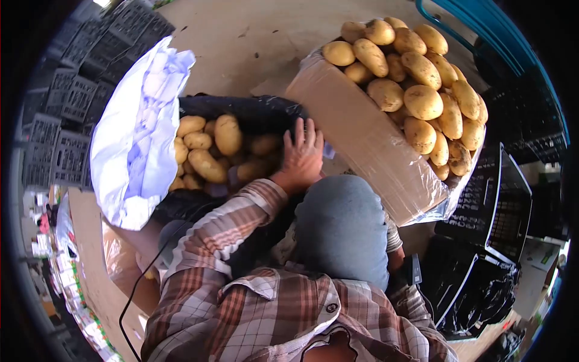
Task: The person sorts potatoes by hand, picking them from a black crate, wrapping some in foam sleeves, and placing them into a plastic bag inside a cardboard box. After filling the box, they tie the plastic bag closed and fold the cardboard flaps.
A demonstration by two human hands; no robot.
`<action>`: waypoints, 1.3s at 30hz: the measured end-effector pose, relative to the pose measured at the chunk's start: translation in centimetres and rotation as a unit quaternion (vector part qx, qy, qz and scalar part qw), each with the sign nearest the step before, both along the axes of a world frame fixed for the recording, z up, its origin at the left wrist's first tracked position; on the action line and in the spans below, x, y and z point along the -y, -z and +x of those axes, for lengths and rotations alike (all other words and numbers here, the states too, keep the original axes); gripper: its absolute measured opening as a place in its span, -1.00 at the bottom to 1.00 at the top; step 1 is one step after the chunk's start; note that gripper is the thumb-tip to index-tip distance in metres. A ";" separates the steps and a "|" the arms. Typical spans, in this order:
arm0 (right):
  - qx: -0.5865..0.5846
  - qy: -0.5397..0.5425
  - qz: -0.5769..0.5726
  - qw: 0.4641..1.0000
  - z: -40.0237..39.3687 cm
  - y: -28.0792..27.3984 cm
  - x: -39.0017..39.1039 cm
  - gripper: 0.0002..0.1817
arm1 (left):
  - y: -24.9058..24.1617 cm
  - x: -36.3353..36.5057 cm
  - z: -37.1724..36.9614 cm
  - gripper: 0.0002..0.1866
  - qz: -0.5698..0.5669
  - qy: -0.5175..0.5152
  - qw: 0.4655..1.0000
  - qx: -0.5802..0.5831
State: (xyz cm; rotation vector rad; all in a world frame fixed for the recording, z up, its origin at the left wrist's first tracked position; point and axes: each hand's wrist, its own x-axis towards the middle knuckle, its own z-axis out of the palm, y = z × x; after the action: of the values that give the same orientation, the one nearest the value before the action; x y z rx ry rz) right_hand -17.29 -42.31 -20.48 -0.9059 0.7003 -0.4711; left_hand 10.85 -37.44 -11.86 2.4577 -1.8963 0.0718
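Observation:
My left hand lies with its fingers stretched out on the right end of a black crate, which looks lined with dark plastic. Inside that crate are several yellow potatoes, partly in shadow. Between the hand and the cardboard box a small bluish scrap shows. Of my right hand only a bit of skin by the cuff appears beside my right knee; its fingers are hidden. To the right stands a cardboard box wrapped in clear film, heaped with potatoes.
White crumpled paper hangs over the crate's left side. Black plastic crates stand at the right, and grey crates are stacked at the far left. A thin black cable runs by my left arm. A blue tube frame is at the upper right.

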 end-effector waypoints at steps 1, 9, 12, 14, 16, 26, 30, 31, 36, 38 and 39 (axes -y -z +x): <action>0.002 -0.023 -0.016 1.000 0.5 -0.3 0.2 -0.26 | 0.4 -0.9 -0.4 -0.11 -0.060 -0.029 0.995 0.070; 0.019 0.011 0.035 0.999 5.8 -5.7 -0.8 -0.14 | 2.8 -7.6 0.6 -0.06 -0.007 -0.177 0.959 -0.220; 0.085 -0.024 0.123 0.989 6.3 -4.7 -0.8 -0.07 | 3.9 -8.1 1.3 -0.13 -0.024 -0.137 0.961 -0.240; 0.092 -0.015 0.136 0.986 6.1 -2.6 -0.5 -0.06 | 4.5 -9.1 1.2 -0.31 -0.017 -0.153 0.962 -0.228; 0.116 0.003 0.127 0.985 5.9 -1.1 -0.4 -0.08 | 8.7 -11.1 1.8 -0.50 -0.117 -0.152 0.904 -0.383; 0.150 0.063 -0.124 0.979 4.6 -12.4 0.6 -0.31 | 0.2 -14.5 0.8 -0.74 -0.039 0.015 0.983 -0.178; 0.128 0.154 -0.120 0.972 3.0 -18.4 4.1 -0.53 | -9.0 -7.3 2.4 -0.69 -0.047 -0.106 0.915 -0.386; 0.115 0.154 -0.123 0.974 2.4 -18.9 4.6 -0.57 | -10.5 -5.3 2.3 -0.67 -0.048 -0.130 0.843 -0.519; -0.053 0.172 -0.365 0.913 -4.4 -18.8 5.1 -0.73 | -7.8 4.2 3.5 -0.47 -0.162 -0.160 0.616 -0.754; -0.063 0.252 -0.320 0.911 -9.6 -15.4 7.2 -0.79 | -4.8 7.2 4.9 -0.39 -0.153 -0.181 0.607 -0.758; -0.042 0.401 -0.130 0.906 -11.7 -14.2 8.4 -0.80 | -3.4 8.5 5.7 -0.35 -0.167 -0.248 0.551 -0.779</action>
State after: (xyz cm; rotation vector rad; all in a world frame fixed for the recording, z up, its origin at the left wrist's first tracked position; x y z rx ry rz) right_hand -29.01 -50.67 -6.27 -0.8602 1.1046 -1.2880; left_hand 16.55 -45.99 -8.45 1.3905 -0.2812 -1.1478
